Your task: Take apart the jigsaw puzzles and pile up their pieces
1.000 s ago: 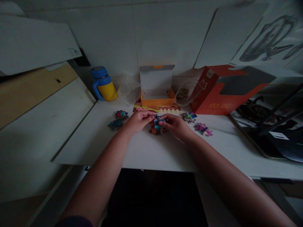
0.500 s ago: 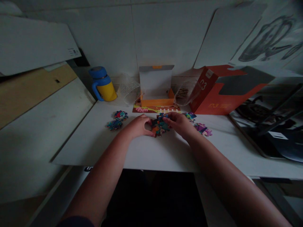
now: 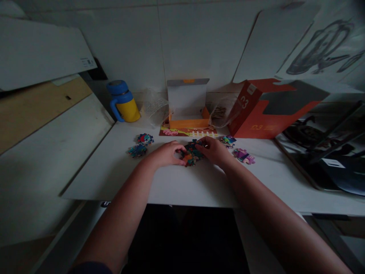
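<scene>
A small heap of dark, multicoloured jigsaw puzzle pieces (image 3: 191, 156) lies on the white tabletop between my hands. My left hand (image 3: 169, 154) curves around its left side, thumb and fingers apart in a C shape, tips touching the edge of the heap. Over the heap's upper right, my right hand (image 3: 212, 150) pinches a dark blue jigsaw piece (image 3: 196, 143), partly covered by the fingers. Left of my hands are two more clusters, a red-and-blue one (image 3: 145, 139) and a teal one (image 3: 137, 150). To the right lie a bright cluster (image 3: 228, 141) and a purple-pink one (image 3: 244, 156).
Behind the pieces, an open orange box (image 3: 189, 123) stands on a printed picture sheet (image 3: 171, 132). Clear plastic bags (image 3: 154, 108) flank it. A blue-and-yellow jug (image 3: 124, 102) stands at back left, a large orange carton (image 3: 256, 118) at right, beside a black stove (image 3: 322, 152).
My right hand has lowered the blue piece slightly onto the heap, its fingers now covering more of it. My left hand stays at the heap's left edge. The view has shifted slightly.
</scene>
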Tool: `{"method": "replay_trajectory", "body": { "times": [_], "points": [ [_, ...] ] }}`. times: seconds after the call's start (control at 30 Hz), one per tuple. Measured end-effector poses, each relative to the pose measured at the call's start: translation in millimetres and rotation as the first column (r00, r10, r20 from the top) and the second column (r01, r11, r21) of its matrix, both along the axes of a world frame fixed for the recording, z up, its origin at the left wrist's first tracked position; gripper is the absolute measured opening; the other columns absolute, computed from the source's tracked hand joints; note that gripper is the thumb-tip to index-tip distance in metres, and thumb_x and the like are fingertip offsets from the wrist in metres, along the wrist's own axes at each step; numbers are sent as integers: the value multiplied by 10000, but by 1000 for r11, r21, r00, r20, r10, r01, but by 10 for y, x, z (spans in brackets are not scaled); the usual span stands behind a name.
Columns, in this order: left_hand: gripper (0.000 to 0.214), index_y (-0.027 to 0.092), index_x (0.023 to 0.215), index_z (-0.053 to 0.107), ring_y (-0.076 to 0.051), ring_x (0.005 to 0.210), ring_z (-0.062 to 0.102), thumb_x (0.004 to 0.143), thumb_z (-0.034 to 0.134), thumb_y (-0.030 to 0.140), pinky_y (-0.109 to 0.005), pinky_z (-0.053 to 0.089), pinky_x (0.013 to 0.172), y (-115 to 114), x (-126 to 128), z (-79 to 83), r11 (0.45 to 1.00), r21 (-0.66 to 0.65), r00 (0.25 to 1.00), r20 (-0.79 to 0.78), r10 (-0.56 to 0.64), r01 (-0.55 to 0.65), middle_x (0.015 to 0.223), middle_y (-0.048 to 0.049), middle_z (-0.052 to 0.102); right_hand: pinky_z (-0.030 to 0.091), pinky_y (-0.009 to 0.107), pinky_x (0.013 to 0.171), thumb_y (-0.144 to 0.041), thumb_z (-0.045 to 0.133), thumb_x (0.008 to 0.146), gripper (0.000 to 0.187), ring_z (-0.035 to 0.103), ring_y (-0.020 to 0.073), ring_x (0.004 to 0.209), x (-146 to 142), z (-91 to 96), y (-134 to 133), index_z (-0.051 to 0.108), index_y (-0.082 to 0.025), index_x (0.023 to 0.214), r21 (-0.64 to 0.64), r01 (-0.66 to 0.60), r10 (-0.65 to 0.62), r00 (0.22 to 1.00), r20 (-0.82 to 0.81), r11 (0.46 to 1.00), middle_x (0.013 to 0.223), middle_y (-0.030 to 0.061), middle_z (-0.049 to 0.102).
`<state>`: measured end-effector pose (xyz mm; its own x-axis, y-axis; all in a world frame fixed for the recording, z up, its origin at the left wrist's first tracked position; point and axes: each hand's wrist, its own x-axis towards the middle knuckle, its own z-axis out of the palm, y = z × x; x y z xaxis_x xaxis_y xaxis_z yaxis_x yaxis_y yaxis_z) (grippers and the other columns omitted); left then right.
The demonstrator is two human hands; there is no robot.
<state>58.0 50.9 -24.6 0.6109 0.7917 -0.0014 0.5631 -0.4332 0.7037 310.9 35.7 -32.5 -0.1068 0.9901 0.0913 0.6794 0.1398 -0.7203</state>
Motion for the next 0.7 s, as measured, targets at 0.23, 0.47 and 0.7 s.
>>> {"method": "replay_trajectory", "body": {
  "times": [0.23, 0.47, 0.7],
  "points": [
    [133, 181, 871, 648, -152, 778, 633, 822, 765, 218, -291, 487, 750, 30, 100, -85, 950, -312, 933, 333, 135, -26, 836, -1, 681, 410, 270, 622, -466, 677, 916, 290, 603, 171, 698, -62, 20, -39, 716, -200, 1022, 47, -93, 93, 996, 5, 995, 839, 31, 740],
    [145, 178, 878, 616, -131, 692, 630, 823, 734, 115, -261, 472, 663, 65, 173, -163, 918, -364, 882, 364, 298, -159, 753, 19, 659, 446, 279, 666, -556, 499, 1024, 428, 645, 184, 747, -108, 73, -99, 731, -199, 1068, 26, -233, 234, 971, -53, 972, 896, 48, 761],
    [285, 202, 893, 648, -180, 751, 650, 870, 780, 453, -320, 510, 715, 70, 105, -136, 932, -40, 904, 232, 359, -360, 851, -27, 706, 372, 282, 609, -533, 599, 956, 364, 610, 172, 683, -19, 65, -36, 763, -208, 945, 31, -54, 51, 995, 83, 998, 816, 38, 754]
  ]
}}
